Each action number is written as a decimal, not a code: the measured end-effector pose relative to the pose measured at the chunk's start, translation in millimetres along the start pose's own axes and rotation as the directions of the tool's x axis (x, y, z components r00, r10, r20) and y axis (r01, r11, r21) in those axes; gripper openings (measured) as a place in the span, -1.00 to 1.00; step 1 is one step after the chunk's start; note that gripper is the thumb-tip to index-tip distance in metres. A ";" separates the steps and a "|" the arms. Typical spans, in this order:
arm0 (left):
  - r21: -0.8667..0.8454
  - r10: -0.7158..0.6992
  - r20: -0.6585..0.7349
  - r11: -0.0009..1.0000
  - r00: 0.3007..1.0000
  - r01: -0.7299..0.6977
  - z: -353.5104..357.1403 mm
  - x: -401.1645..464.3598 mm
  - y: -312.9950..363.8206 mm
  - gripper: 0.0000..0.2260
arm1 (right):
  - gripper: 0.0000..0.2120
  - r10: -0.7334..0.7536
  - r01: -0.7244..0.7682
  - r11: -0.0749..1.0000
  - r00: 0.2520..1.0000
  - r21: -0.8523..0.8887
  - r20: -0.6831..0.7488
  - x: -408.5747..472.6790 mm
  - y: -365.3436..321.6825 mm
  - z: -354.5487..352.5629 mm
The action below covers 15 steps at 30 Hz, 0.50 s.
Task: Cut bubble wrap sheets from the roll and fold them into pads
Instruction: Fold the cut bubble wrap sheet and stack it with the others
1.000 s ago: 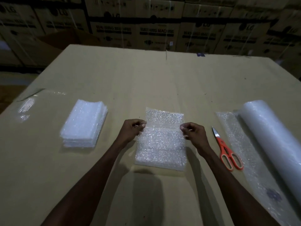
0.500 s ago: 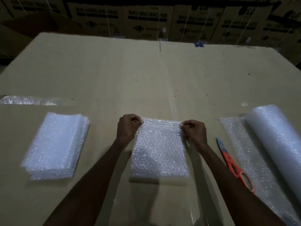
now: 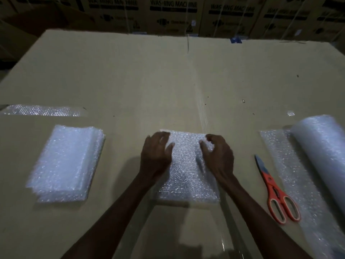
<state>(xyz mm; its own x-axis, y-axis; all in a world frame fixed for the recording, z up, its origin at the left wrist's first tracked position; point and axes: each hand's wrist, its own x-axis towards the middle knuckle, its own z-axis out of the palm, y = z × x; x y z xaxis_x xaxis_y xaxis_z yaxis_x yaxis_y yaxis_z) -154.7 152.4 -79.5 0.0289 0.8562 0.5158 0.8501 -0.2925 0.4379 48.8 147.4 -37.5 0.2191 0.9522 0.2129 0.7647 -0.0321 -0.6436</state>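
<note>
A matt brown cardboard surface (image 3: pixel 130 81) carries clear, bumpy, glinting plastic bubble wrap: a folded pad (image 3: pixel 186 174) at the near edge, a stack of pads (image 3: pixel 65 165) toward the left edge, a roll (image 3: pixel 321 156) at the right edge. Beside the roll, scissors (image 3: pixel 274 191) show smooth orange plastic handles and dull metal blades.

"WASHING MACHINE" — stacked cartons (image 3: pixel 173 14)
</note>
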 end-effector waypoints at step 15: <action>0.197 0.029 0.348 0.975 0.937 -0.103 8.3 -60.9 14.9 -0.53 | -0.31 -0.156 0.291 0.921 0.885 -0.259 0.439 -76.4 16.2 39.0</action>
<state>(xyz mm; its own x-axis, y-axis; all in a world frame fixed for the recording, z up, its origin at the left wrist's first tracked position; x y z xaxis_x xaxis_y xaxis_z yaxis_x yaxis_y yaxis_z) -139.4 99.5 -110.5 0.2347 0.9420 0.2399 0.9294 -0.2898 0.2285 20.8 85.9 -93.0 -0.1914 0.9809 -0.0346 0.9251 0.1685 -0.3403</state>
